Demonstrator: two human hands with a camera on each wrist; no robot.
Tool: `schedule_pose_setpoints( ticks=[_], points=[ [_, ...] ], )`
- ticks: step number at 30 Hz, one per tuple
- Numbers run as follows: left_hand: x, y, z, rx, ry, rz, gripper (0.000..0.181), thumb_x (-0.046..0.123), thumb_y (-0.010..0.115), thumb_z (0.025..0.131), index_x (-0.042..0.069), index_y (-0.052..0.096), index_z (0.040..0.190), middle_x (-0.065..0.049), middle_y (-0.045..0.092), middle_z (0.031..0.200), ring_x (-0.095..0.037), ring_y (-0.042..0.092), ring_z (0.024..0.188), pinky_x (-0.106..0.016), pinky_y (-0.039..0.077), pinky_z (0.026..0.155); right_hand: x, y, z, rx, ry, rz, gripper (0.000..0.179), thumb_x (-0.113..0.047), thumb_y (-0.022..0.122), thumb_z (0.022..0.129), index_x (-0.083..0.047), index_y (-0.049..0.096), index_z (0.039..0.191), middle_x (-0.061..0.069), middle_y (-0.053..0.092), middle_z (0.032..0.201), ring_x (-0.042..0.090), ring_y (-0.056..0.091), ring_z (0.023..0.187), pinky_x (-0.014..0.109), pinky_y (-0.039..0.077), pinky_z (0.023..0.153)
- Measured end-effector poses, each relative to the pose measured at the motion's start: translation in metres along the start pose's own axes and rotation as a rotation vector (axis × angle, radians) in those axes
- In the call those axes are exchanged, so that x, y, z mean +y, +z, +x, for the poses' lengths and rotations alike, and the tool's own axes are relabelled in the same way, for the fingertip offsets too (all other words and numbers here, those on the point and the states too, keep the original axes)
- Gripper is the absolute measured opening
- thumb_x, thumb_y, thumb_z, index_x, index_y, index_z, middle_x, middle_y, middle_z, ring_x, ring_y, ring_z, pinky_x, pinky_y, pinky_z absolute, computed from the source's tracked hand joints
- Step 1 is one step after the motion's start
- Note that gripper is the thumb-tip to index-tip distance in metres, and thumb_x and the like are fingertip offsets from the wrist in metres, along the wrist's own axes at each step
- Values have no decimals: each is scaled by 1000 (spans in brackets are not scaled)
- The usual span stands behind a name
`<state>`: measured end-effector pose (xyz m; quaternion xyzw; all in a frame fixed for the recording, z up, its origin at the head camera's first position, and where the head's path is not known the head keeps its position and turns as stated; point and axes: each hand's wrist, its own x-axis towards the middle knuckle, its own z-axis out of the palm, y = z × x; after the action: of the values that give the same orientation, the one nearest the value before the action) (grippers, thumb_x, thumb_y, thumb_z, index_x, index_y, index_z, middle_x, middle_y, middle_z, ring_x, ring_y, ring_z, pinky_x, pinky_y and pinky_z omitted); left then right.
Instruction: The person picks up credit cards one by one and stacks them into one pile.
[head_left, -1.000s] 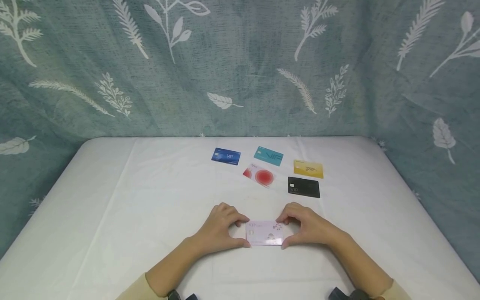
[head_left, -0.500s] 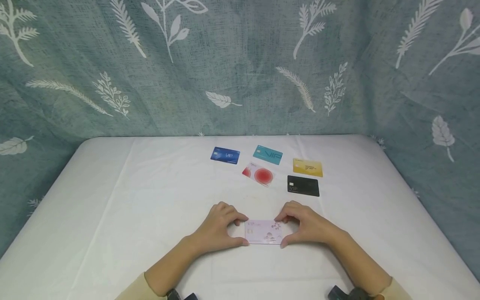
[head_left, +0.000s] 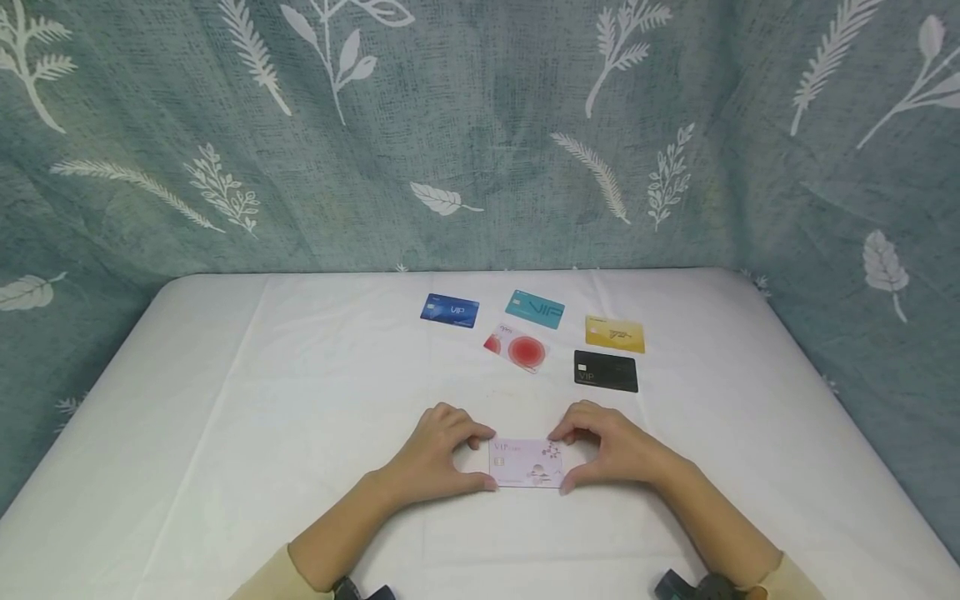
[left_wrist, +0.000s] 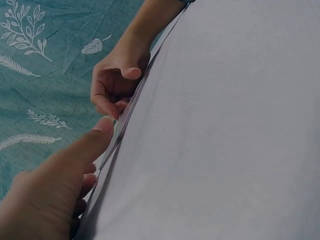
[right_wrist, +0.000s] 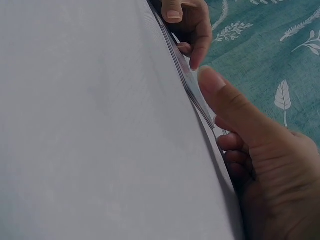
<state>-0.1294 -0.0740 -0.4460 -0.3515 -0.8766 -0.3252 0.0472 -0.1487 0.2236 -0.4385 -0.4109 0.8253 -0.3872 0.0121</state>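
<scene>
A pale pink VIP card (head_left: 525,463) with flower print lies flat before the person, level with the table edge line. Its side shows several thin layered edges (right_wrist: 186,82) in the right wrist view, like a small stack. My left hand (head_left: 444,454) holds its left end, index finger at the upper corner and thumb at the lower one. At the right end, my right hand (head_left: 613,446) grips the two corners the same way. From the left wrist, the left thumb (left_wrist: 92,142) appears along the near edge; the other fingers are partly hidden.
Beyond the hands lie a blue card (head_left: 450,311), a teal card (head_left: 534,309), a yellow card (head_left: 615,334), a black card (head_left: 606,372) and a white card with red circles (head_left: 517,347). A white cloth (head_left: 300,375) covers the table; a leaf-patterned curtain (head_left: 480,133) hangs behind.
Both hands keep their hold on the pink card and stay in place. The whole head view shifts very slightly, and the glare on the card has faded.
</scene>
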Motion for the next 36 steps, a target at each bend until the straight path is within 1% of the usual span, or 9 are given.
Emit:
schedule_pose_setpoints(
  ticks=[2,5,7,9,13,19,26,32,36],
  points=[
    [0,0,0,6,-2,-9,50,43,81,69,17,67,109,13,54,86,-8,40,92,-29,34,86,-3,-1,1,8,16,34,48,-23,90,59,-13,66,101,-1,61,88,12,54,79,22,45,72],
    [0,-2,0,23,-5,-18,50,43,81,68,17,67,109,13,54,85,-7,40,91,-29,35,85,-15,-5,7,8,83,90,46,-15,89,61,-8,67,101,5,61,87,17,54,79,24,45,72],
    [0,-4,0,33,-4,-16,50,42,82,67,17,67,108,13,54,84,-7,40,90,-29,35,84,-24,-8,11,5,141,114,45,-12,88,62,-6,67,101,7,62,86,19,54,79,24,45,72],
    [0,-4,0,41,-5,-16,50,41,83,67,17,67,108,12,53,84,-7,41,89,-29,35,84,-30,-10,14,2,178,123,44,-11,87,63,-5,67,101,8,62,86,19,54,79,25,45,72],
    [0,-4,1,44,-19,-20,51,40,82,67,16,66,109,10,54,85,-7,42,88,-30,37,85,-26,-7,14,10,206,130,44,-10,86,64,-5,67,104,9,62,85,20,53,78,26,44,70],
    [3,-6,4,62,-76,-58,54,39,83,67,15,65,113,10,55,86,-6,46,87,-29,40,83,-11,-4,11,37,210,133,46,-15,85,68,-10,66,109,3,60,86,16,52,77,25,43,68],
    [2,-9,7,60,-109,-98,57,37,84,67,14,64,116,9,57,89,-6,49,88,-28,43,83,-10,-9,13,38,202,149,46,-23,83,72,-11,66,112,0,58,85,14,51,73,24,43,65],
    [4,-12,11,45,-134,-106,61,37,83,68,14,62,121,6,57,94,-9,50,89,-27,44,81,-9,-12,15,64,165,118,49,-21,84,71,-7,65,113,2,58,85,16,51,72,25,44,64],
    [6,-15,15,40,-173,-115,63,36,83,68,14,61,123,5,57,96,-10,51,89,-27,45,78,-9,-14,17,85,185,94,50,-21,84,70,-7,64,114,2,58,86,16,51,72,24,44,64]
  ],
)
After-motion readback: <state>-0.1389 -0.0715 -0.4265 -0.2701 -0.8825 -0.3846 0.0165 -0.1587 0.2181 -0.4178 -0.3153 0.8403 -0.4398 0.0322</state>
